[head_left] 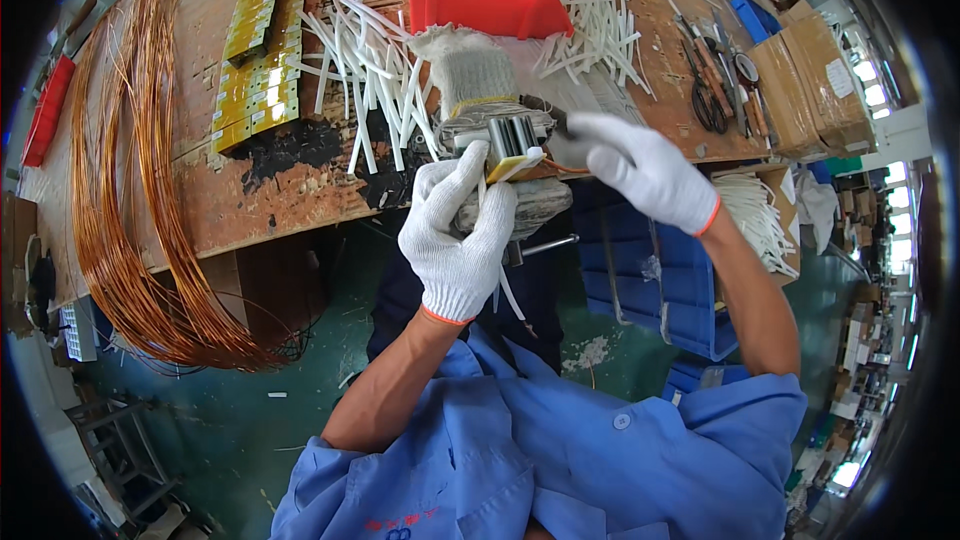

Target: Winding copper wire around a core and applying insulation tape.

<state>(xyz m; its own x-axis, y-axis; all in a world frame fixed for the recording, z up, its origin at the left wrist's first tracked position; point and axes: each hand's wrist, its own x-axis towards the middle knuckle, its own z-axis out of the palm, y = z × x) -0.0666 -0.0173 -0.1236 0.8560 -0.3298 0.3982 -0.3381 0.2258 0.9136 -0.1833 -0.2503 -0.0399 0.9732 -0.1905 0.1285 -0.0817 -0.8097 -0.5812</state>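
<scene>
In a white knit glove, my left hand point(457, 225) is closed, thumb and fingers pinching a small part point(512, 148) with dark upright metal bars and a yellow base. White tubing shows on it, and a thin white strand hangs below the hand. The part sits at a vise point(548, 202) wrapped in grey cloth at the table's front edge. My right hand point(645, 175), also gloved, is just right of the part, its fingers smeared by motion. A dark blurred shape lies by its fingertips; I cannot make out whether the hand holds it. A copper wire point(570, 169) runs between part and hand.
Loose white tubes point(375, 80) lie beside a red bin point(485, 8) of more tubes. Yellow blocks point(258, 90) and a large copper wire coil point(140, 160) are at left. Scissors point(708, 105), hand tools and a cardboard box point(815, 85) stand right. Blue crates point(650, 270) sit below the table.
</scene>
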